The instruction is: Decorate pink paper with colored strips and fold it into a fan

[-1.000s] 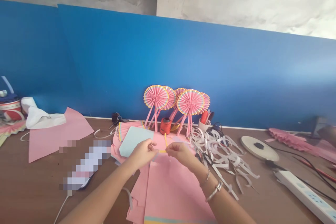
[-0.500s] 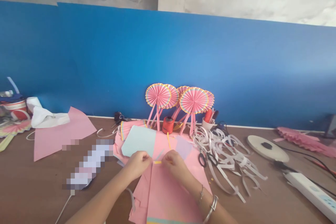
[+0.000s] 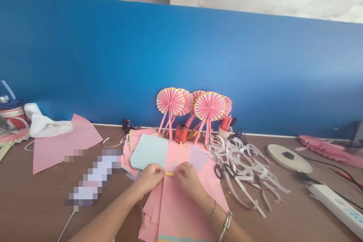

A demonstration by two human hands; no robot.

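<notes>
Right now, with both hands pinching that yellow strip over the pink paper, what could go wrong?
1. The yellow strip is short and pinched between the left hand and right hand; it may tear or slip.
2. The scissors lie close by the right hand, among loose white strips; a sweep might snag them.

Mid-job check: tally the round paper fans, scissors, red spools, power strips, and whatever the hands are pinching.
Round paper fans: 5
Scissors: 1
Red spool: 1
Power strip: 1
Yellow strip, pinched by left hand and right hand: 1
Total: 9
</notes>
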